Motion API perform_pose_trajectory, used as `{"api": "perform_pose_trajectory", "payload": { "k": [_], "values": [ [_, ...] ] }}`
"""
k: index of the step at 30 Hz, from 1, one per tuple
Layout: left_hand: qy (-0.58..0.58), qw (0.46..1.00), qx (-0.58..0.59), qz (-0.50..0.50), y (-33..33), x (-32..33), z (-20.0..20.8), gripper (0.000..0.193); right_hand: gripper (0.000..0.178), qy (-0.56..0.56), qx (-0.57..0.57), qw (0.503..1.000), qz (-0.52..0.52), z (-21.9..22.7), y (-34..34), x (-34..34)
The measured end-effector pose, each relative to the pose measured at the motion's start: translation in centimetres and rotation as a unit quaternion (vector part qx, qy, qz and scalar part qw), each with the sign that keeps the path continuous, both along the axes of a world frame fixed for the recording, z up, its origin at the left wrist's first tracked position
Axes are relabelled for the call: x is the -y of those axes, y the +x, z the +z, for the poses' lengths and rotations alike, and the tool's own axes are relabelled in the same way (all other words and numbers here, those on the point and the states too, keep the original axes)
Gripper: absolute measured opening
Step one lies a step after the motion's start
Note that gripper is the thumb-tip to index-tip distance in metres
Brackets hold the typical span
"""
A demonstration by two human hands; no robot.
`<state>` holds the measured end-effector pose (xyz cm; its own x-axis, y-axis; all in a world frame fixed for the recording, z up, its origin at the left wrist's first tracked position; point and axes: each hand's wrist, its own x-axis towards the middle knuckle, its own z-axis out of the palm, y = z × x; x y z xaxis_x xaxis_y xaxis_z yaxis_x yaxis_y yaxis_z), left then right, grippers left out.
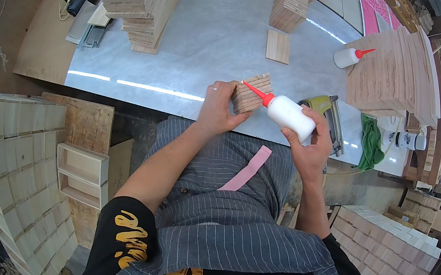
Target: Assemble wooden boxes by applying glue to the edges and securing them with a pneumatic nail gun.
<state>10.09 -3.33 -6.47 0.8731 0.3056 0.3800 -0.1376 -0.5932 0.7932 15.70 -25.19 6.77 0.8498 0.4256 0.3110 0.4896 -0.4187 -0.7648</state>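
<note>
My left hand is closed round the left side of a small stack of wooden boards at the table's near edge, edges facing up. In my right hand is a white glue bottle, tilted so its red nozzle points up and left. The nozzle's tip is over the far left corner of the stack; whether it touches the wood I cannot tell. Just right of the bottle a yellow-green and grey nail gun lies on the table. One loose flat board rests beyond the stack.
Tall board stacks stand on the grey table, at the far left and right. A second glue bottle lies at the right stack, a green cloth below it. Wooden boxes are piled left of me.
</note>
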Motion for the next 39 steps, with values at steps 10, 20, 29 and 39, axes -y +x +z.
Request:
{"api": "perform_pose_trajectory", "payload": {
  "k": [10,20,29,39],
  "values": [
    [-0.011,1.000,-0.014,-0.003,-0.1,-0.1,0.7,0.070,0.053,0.008,-0.001,0.999,-0.033,-0.1,0.7,0.7],
    [-0.010,0.999,-0.046,-0.001,-0.1,-0.1,1.1,0.069,0.053,0.036,-0.050,0.996,-0.071,-0.1,1.6,1.4],
    [-0.013,0.999,-0.041,-0.002,-0.1,-0.1,1.0,0.069,0.051,0.030,-0.020,0.996,-0.076,-0.3,2.0,1.8],
    [-0.012,0.999,-0.034,-0.004,-0.1,-0.2,1.0,0.067,0.057,0.096,-0.053,0.994,-0.024,0.0,0.7,1.7]
  ]
}}
